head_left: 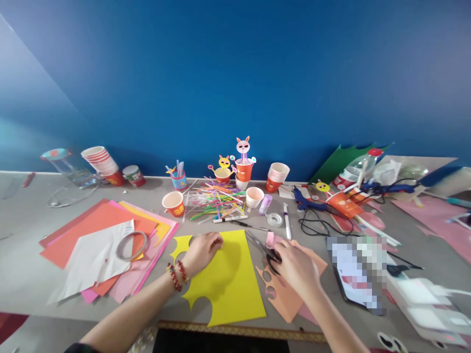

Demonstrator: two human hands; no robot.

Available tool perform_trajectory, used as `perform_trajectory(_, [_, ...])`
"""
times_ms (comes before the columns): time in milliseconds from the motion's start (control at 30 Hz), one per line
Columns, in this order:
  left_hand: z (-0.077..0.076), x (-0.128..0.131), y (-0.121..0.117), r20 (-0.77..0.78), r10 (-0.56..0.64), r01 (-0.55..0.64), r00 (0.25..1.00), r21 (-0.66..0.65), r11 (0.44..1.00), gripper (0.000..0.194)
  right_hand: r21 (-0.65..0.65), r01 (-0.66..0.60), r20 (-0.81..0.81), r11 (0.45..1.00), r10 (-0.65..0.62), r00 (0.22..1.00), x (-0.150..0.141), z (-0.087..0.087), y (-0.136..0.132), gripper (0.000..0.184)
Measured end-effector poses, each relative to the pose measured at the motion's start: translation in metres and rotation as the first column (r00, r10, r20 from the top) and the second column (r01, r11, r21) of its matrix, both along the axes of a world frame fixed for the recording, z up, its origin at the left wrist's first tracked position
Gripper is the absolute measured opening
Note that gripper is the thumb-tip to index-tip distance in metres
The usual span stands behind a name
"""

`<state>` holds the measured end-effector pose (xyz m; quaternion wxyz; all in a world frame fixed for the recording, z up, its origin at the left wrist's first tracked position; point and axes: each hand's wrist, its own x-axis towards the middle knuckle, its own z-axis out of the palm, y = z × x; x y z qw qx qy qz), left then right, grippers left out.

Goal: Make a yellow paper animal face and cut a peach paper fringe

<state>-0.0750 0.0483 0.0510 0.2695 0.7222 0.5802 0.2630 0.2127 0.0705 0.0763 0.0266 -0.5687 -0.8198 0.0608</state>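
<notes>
A yellow sheet of card (231, 279) with curved bites cut from its left and lower edges lies in front of me. Over its upper left part is my left hand (202, 250), wearing beaded bracelets; its fingers are curled together, and anything within them is hidden. To the right, my right hand (294, 262) is closed around the black handles of a pair of scissors (271, 257), whose blades point away and to the left, beside the card's right edge. Beneath that hand lies an orange paper sheet (287, 304) with round holes, near a small pink piece (270, 239).
Colored papers and a tape roll (132, 245) lie left. Behind are a pile of straws (217, 198), paper cups (172, 202), animal-faced cup figures (243, 169) and clear tape (274, 219). A glue gun (303, 198), phone (355, 282) and power strip (427, 304) sit right.
</notes>
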Motion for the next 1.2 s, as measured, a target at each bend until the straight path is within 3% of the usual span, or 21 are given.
perform_trajectory(200, [0.003, 0.013, 0.014, -0.213, -0.077, 0.069, 0.974, -0.045, 0.997, 0.017, -0.104, 0.023, -0.041, 0.994, -0.027, 0.999, 0.001, -0.002, 0.005, 0.02])
perform_trajectory(533, [0.018, 0.021, 0.031, -0.477, -0.126, 0.096, 0.87, -0.086, 0.992, 0.014, -0.045, -0.007, -0.059, 0.999, 0.004, 0.998, 0.003, -0.006, 0.009, 0.016])
perform_trajectory(867, [0.02, -0.014, 0.02, -0.352, -0.012, 0.048, 0.936, 0.092, 0.995, 0.02, -0.117, 0.027, -0.043, 0.993, -0.033, 0.999, 0.002, -0.001, 0.011, 0.008])
perform_trajectory(1067, [0.012, -0.051, 0.007, -0.267, 0.064, -0.011, 0.962, 0.196, 0.981, 0.041, -0.123, 0.0, -0.066, 0.992, -0.008, 0.998, 0.005, 0.001, 0.01, 0.017])
perform_trajectory(1200, [0.006, -0.054, -0.007, -0.283, 0.041, 0.015, 0.958, 0.191, 0.982, 0.026, -0.105, 0.007, -0.083, 0.994, -0.016, 0.996, 0.004, 0.001, 0.008, 0.019])
